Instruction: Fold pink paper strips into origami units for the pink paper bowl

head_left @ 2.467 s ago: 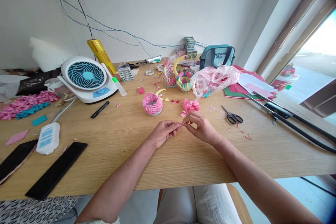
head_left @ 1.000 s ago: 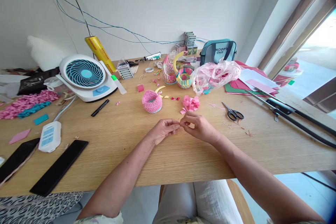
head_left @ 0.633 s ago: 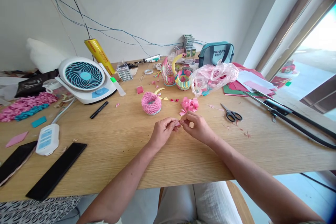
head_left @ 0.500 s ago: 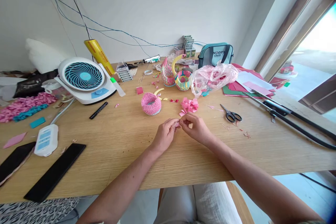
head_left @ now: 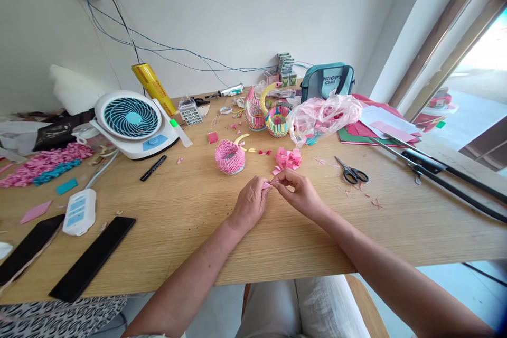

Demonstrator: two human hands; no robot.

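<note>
A small pink paper piece (head_left: 266,185) is pinched between the thumb and fingers of my left hand (head_left: 249,202). My right hand (head_left: 297,193) has its fingertips closed on the right end of the same piece, close to the left fingertips. Just beyond my hands lies a pile of pink paper strips (head_left: 287,159). A pink woven-looking paper bowl (head_left: 230,158) stands to the upper left of them, with a curved yellow paper piece (head_left: 242,138) behind it. Farther back are two multicoloured paper baskets, one of them (head_left: 277,120) with a yellow neck.
Scissors (head_left: 350,171) lie to the right, near a paper cutter (head_left: 423,162) and coloured sheets (head_left: 356,132). At the left are a fan (head_left: 132,119), a black marker (head_left: 153,168), a power strip (head_left: 80,212) and a black slab (head_left: 93,259). A plastic bag (head_left: 325,116) sits behind.
The view has shifted slightly, so objects on the left appear farther right. My left hand has turned a little and more of the pink paper shows between my fingers.
</note>
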